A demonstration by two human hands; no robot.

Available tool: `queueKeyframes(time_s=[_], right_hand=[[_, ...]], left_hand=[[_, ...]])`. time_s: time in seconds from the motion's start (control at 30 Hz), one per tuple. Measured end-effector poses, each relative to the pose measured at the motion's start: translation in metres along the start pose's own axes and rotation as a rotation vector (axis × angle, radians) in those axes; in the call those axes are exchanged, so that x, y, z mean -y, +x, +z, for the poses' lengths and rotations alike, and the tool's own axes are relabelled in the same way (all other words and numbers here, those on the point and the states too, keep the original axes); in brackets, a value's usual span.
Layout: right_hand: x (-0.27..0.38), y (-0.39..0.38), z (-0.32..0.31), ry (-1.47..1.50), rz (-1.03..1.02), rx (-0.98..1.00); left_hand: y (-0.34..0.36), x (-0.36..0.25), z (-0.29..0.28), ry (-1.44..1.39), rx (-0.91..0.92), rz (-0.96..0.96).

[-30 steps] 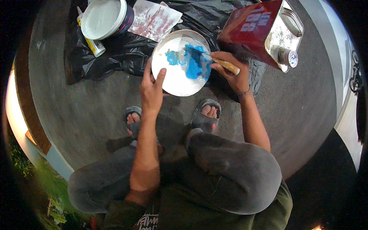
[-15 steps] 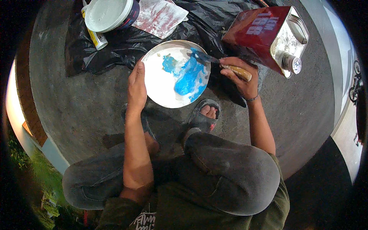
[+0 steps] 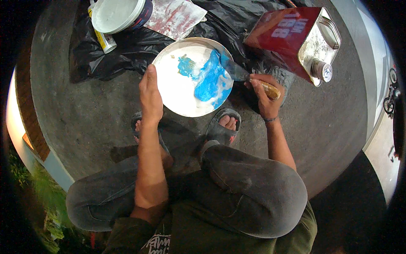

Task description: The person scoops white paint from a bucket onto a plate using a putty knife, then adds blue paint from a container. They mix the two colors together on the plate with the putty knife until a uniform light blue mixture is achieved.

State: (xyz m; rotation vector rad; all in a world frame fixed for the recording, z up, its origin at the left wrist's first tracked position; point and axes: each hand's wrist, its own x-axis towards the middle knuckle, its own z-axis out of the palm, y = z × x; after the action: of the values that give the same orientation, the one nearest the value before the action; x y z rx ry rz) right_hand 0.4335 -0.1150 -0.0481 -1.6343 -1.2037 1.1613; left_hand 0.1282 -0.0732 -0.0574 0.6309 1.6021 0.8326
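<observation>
My left hand [image 3: 150, 95] grips the left rim of a round white lid [image 3: 175, 91], thumb up along its edge; the fingers beneath are hidden. The lid is held tilted above the floor. Bright blue paste [image 3: 207, 82] is smeared over its right half, with a smaller greenish-blue patch to the left. My right hand [image 3: 267, 95] is closed around the wooden handle of a putty knife [image 3: 237, 71]. The knife's blade reaches over the lid's upper right edge, its tip in the blue paste.
Black plastic sheeting [image 3: 122, 55] covers the far floor. On it are a white-and-dark bucket [image 3: 120, 17], a yellow-and-white sealant tube [image 3: 105, 41] and a stained sheet [image 3: 175, 17]. A dark red metal can [image 3: 292, 40] stands at far right. My sandalled feet [image 3: 226, 122] are below the lid.
The putty knife has turned, its handle shifting right and downward while the blade slides lower along the lid's right side. The blue paste is spread differently. The lid has risen slightly in view.
</observation>
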Motion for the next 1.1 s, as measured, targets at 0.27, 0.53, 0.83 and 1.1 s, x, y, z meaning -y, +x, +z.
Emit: queueKeyframes(time_s=[0.27,0.53,0.83,1.1], right_hand=[[0.0,-0.022,0.015,0.02,-0.005,-0.09],[0.013,-0.035,0.045,0.103,0.113,-0.232],[0.038,-0.025,0.045,0.083,-0.024,-0.321],[0.045,-0.009,0.047,-0.155,-0.17,-0.192]], left_hand=[[-0.011,0.0,0.011,-0.107,-0.18,0.017],[-0.021,0.012,0.022,-0.152,-0.311,-0.009],[-0.03,0.01,0.046,-0.076,-0.291,0.16],[-0.033,0.002,0.045,0.0,-0.16,0.173]])
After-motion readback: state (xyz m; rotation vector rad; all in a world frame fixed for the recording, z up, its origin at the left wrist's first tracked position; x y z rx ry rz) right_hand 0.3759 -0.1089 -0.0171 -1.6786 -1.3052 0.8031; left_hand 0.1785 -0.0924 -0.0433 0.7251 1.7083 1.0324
